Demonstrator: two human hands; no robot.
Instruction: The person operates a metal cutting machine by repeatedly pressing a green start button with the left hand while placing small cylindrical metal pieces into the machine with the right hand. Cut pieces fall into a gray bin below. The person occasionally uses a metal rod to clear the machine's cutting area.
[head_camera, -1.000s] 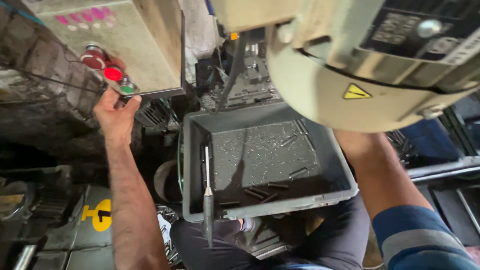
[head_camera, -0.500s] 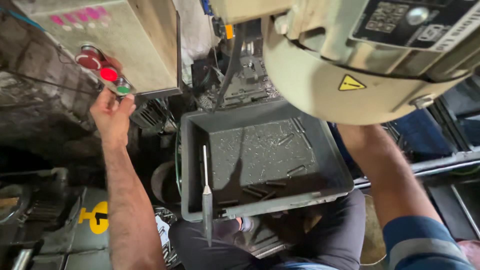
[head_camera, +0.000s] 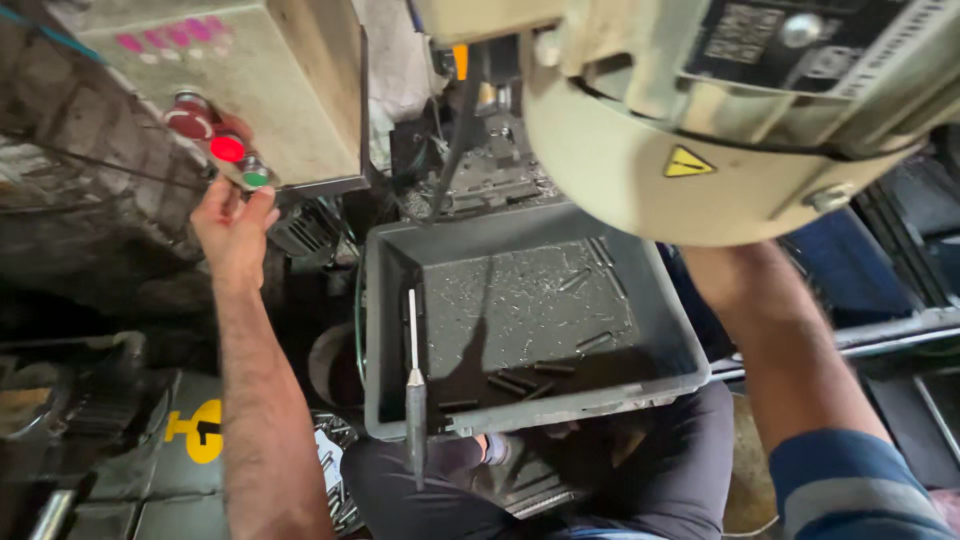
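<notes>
My left hand (head_camera: 233, 228) reaches up to the beige control box (head_camera: 270, 80) at the upper left, its fingers touching the green button (head_camera: 256, 178) just below the red button (head_camera: 227, 148). A darker red knob (head_camera: 190, 120) sits above them. My right forearm (head_camera: 775, 330) runs up behind the large cream motor housing (head_camera: 700, 150), so the right hand is hidden. Below the machine stands a grey plastic bin (head_camera: 660, 330) with several short dark metal pins and shavings in it. A thin metal rod with a grey handle (head_camera: 414, 390) rests on the bin's left edge.
Dark machine parts and cables fill the gap between the control box and the motor. A grimy wall is at the far left. A yellow mark (head_camera: 200, 430) shows on a dark panel at the lower left. My dark trousers (head_camera: 600, 490) are below the bin.
The view has drifted slightly, shifting the scene. My left hand stays at the buttons and my right arm stays behind the motor housing.
</notes>
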